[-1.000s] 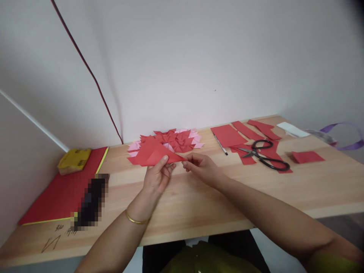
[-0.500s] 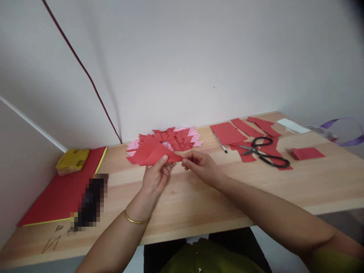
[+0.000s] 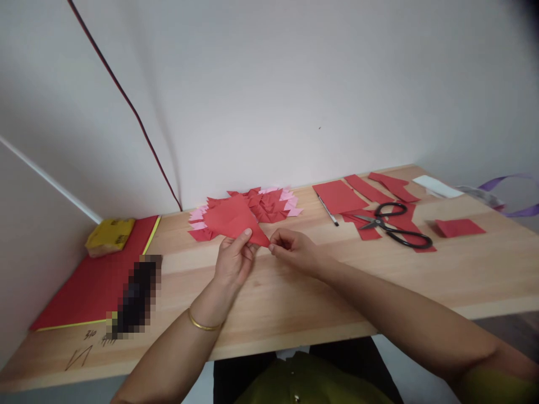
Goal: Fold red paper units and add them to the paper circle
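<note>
A folded sheet of red paper (image 3: 231, 217) is held above the table between both hands. My left hand (image 3: 236, 255) grips its lower edge, thumb on top and fingers beneath. At the paper's right-hand corner, my right hand (image 3: 293, 251) pinches the tip between thumb and fingers. Behind the paper, partly covered by it, lies a pile of folded red and pink paper pieces (image 3: 273, 207).
Black-handled scissors (image 3: 381, 223) rest on red paper scraps at the right, near a pen (image 3: 327, 210) and a red square sheet (image 3: 340, 196). A yellow packet (image 3: 112, 237) sits on red sheets (image 3: 80, 292) at the left. A wall rises behind the table.
The red paper has turned in my hands, its right corner now pointing lower. Both hands keep hold of it, and the view has shifted slightly.
</note>
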`<act>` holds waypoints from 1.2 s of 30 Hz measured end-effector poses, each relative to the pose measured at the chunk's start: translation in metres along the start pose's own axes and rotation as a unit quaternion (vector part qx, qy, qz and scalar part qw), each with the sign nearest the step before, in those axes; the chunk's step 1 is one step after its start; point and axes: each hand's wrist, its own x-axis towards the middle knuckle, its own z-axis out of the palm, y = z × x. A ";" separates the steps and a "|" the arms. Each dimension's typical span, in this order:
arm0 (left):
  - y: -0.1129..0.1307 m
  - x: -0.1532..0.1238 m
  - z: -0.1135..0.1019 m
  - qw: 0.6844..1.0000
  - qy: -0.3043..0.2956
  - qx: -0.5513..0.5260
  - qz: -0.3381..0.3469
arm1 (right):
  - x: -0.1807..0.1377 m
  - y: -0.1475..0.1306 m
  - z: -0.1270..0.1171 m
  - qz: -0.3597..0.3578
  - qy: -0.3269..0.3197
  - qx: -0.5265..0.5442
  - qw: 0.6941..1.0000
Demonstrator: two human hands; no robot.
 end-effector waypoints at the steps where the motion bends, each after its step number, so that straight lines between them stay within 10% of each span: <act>1: -0.001 -0.001 -0.001 1.000 -0.008 0.003 -0.010 | 0.000 0.000 0.000 -0.003 -0.002 -0.003 1.000; 36: -0.002 -0.006 0.000 0.996 -0.025 0.012 -0.088 | 0.001 0.002 -0.005 -0.033 0.017 -0.002 0.999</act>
